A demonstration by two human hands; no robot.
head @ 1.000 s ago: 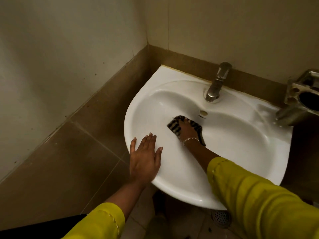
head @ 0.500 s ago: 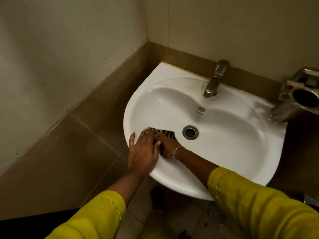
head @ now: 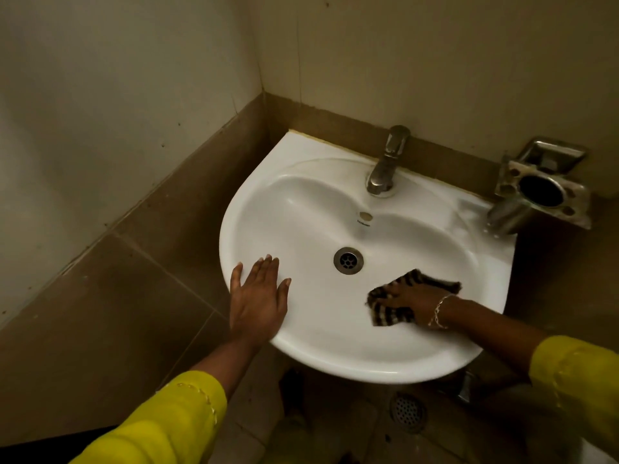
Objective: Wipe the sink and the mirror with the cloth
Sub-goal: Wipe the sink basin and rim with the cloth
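Note:
A white corner sink hangs on the tiled wall, with a drain in the middle of the bowl. A dark striped cloth lies against the bowl's near right side. My right hand presses flat on the cloth, fingers spread over it and pointing left. My left hand rests flat on the sink's left rim, fingers straight. No mirror is in view.
A metal tap stands at the back of the sink. A steel holder with a cup is fixed to the wall at the right. Brown tiled walls meet in the corner; a floor drain sits below the sink.
My right hand has swept the cloth from the bowl's left side, beside my left hand, across to the near right side. The drain is uncovered. My left hand has stayed on the rim.

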